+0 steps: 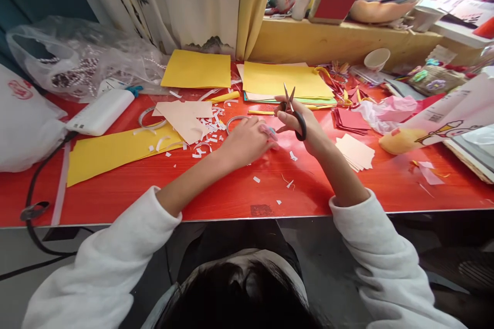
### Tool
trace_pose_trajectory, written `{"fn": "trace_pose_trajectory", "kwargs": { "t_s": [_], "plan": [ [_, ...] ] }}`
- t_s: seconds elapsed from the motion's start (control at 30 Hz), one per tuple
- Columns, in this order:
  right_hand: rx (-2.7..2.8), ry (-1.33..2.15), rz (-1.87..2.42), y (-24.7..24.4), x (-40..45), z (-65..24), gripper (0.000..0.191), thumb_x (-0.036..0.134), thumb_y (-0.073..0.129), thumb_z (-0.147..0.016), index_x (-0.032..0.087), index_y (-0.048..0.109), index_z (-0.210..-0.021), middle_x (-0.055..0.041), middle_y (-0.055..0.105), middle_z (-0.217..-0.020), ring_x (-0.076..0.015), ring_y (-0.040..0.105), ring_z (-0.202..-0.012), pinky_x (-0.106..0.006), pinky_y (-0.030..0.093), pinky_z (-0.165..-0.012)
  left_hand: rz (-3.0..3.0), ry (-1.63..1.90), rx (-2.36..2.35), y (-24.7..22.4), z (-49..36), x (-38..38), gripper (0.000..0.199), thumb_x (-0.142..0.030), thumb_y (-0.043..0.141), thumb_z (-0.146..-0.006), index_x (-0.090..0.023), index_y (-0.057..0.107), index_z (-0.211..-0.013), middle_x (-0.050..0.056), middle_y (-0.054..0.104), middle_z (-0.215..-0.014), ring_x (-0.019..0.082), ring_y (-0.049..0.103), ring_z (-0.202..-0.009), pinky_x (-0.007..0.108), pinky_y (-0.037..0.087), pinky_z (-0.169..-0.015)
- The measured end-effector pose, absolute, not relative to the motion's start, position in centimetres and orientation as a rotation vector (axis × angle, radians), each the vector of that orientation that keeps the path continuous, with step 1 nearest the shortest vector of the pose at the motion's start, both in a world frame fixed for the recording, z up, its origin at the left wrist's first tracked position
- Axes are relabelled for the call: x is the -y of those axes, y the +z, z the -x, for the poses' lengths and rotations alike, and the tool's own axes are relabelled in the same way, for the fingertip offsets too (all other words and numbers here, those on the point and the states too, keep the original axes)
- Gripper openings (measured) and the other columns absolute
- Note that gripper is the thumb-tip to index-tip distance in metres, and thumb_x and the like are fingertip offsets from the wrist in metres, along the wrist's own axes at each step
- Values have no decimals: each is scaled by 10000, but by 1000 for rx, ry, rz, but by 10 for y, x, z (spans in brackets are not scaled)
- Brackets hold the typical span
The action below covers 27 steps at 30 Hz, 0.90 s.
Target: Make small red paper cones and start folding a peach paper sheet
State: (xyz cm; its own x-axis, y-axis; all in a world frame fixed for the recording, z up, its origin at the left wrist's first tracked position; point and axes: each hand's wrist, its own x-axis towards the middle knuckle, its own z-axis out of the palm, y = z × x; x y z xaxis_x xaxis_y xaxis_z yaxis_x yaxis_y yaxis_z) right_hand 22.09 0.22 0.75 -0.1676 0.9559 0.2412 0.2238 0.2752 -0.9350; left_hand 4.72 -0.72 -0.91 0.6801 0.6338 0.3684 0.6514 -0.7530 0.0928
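Here, your right hand [299, 123] grips black scissors [299, 126], part-open blades toward twelve o'clock, perhaps keeping them ready; your curled left hand [249, 139] pinches a small pink piece [272, 136] above the counter's [231, 190] centre.

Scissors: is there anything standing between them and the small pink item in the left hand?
Yes: fingers of the right hand seem to lie between the scissors and the pink item; nothing else visible does.

From my view the table [239, 190] looks smooth and glossy; the sheets [198, 69] read as matt paper. I see shiny metal scissor blades [289, 95], smooth plastic handles [300, 126], a crinkled clear plastic bag [108, 41], and soft cloth sleeves [127, 236].
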Motion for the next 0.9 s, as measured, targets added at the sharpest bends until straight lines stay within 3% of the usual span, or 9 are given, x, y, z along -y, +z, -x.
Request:
{"fn": "trace_pose_trajectory", "kwargs": {
  "t_s": [0.1,0.23,0.3,0.43,0.5,0.6,0.7,0.8,0.9],
  "plan": [
    [1508,861,1157,5,-4,-221,411,551,705,-706,208,631,-920,5,540,-720,-112,509,-624,-238,449,-520,2744,-480,1037,-12,-65,8,371,-371,423,-941,-130,658,-1097,144,661,-1003,297,546,-1040,410,399,-851],
    [1415,920,1105,9,-4,-228,394,576,653,-744,198,573,-666,25,468,-544,-94,432,-495,-238,378,-468,2747,-398,1011,-16,-67,6,398,-438,477,-905,-111,698,-957,154,672,-955,309,576,-994,415,405,-825],
    [1415,1030,998,14,-2,-231,410,614,644,-720,209,591,-747,23,486,-575,-105,468,-524,-232,378,-465,2722,-420,1011,-18,-64,5,364,-421,514,-885,-115,707,-929,153,681,-927,310,590,-979,418,408,-843],
    [1471,1222,884,19,1,-231,623,766,508,-692,228,594,-994,-28,591,-776,-159,577,-694,-253,447,-505,2732,-439,1055,-22,-57,1,294,-140,422,-883,-141,703,-970,114,715,-937,252,629,-918,387,421,-833],
    [1465,1193,915,18,0,-230,590,739,531,-700,221,596,-975,-22,583,-764,-151,570,-677,-249,439,-503,2769,-451,1088,-21,-52,-4,324,-107,395,-877,-148,702,-970,105,718,-986,237,629,-957,373,427,-847],
    [1345,1054,1066,12,-5,-230,466,662,575,-740,203,596,-819,19,487,-614,-103,460,-514,-236,337,-436,2828,-506,1212,-12,-42,-14,296,-150,406,-887,-134,692,-961,97,697,-1094,218,597,-1052,347,426,-914],
    [1277,911,1189,7,-9,-233,422,627,605,-745,206,573,-748,24,456,-585,-96,412,-482,-250,307,-437,2911,-595,1288,-1,-25,-22,268,-186,417,-881,-140,677,-933,76,688,-1052,213,568,-1033,339,418,-943],
    [1317,791,1188,5,-13,-236,394,576,649,-728,212,571,-855,11,478,-688,-112,475,-579,-258,365,-501,3000,-463,1311,2,-7,-26,222,-354,559,-817,-200,670,-931,48,643,-995,245,517,-1013,392,391,-962],
    [1431,800,1194,2,-17,-238,502,553,638,-726,232,506,-1089,-8,483,-855,-143,532,-762,-281,449,-647,3062,-270,1462,1,6,-27,366,-494,657,-719,-205,653,-943,66,567,-1064,283,472,-1073,430,379,-972]
  ]
}}
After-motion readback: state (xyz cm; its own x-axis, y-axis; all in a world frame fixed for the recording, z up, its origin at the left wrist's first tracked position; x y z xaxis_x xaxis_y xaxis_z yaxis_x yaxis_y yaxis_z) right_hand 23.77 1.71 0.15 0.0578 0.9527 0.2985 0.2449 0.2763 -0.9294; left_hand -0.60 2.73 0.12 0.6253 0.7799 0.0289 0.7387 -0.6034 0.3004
